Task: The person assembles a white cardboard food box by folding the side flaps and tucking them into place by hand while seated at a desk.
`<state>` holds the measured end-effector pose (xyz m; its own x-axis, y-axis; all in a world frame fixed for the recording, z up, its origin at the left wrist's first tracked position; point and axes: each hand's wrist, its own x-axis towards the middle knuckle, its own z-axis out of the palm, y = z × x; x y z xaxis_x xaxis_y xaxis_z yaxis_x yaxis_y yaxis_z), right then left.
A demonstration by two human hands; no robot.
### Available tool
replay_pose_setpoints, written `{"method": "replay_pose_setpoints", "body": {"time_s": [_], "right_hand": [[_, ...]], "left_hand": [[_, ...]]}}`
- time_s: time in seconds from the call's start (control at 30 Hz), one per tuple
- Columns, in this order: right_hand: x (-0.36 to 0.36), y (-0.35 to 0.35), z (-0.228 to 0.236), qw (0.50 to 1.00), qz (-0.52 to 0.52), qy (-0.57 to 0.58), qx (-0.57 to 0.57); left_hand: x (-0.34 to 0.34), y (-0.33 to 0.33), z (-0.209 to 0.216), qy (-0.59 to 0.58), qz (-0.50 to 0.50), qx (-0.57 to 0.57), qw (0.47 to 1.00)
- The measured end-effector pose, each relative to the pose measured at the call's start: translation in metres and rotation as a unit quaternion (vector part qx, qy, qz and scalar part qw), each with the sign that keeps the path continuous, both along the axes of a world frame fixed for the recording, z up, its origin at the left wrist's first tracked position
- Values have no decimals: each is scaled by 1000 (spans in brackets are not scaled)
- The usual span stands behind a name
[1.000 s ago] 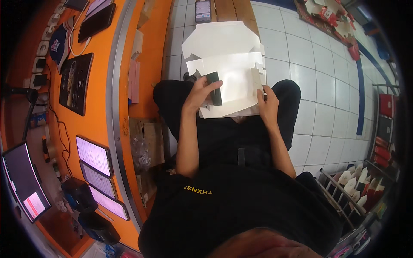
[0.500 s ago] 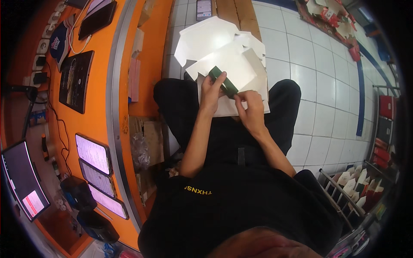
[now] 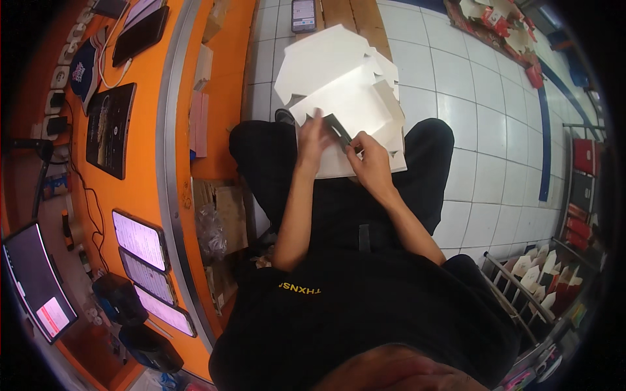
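An unfolded white cardboard box [image 3: 355, 98] lies across my lap, its panels and flaps spread away from me. Over its near left side is a narrow dark green cardboard piece [image 3: 338, 128], set at a slant. My right hand [image 3: 370, 159] is closed, with thumb and fingers pinching the lower right end of that piece. Beside its upper left end is my left hand [image 3: 313, 142], smeared by motion. Whether those fingers touch the green piece is not clear.
An orange desk [image 3: 153, 195] with a metal edge runs along my left, holding several phones and a tablet [image 3: 111, 130]. One phone [image 3: 304, 15] lies beyond the box on a wooden bench [image 3: 339, 12]. A metal rack [image 3: 521, 296] of folded cartons stands at right.
My left hand has come off its grip around the green piece and shifted slightly left. The right hand has moved a little left and pinches the piece. The green piece has tilted, showing less green.
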<state>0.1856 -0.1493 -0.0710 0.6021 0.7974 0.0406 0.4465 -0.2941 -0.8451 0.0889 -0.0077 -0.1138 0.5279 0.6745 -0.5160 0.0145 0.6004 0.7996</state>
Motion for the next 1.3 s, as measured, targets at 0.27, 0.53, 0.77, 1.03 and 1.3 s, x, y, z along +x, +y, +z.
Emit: {"method": "replay_pose_setpoints", "body": {"time_s": [0.27,0.53,0.77,1.03,1.3], "right_hand": [[-9,25,-29,993,43,20,-111],[-1,45,-40,985,42,56,-155],[2,50,-42,978,78,162,-108],[145,33,-58,954,-210,-208,-47],[149,18,-52,997,-67,29,-40]], "left_hand": [[-5,38,0,196,36,252,947],[8,-9,-7,113,131,169,970],[5,-29,-17,115,116,187,969],[2,-22,5,272,88,358,889],[47,-44,25,193,-105,534,816]]}}
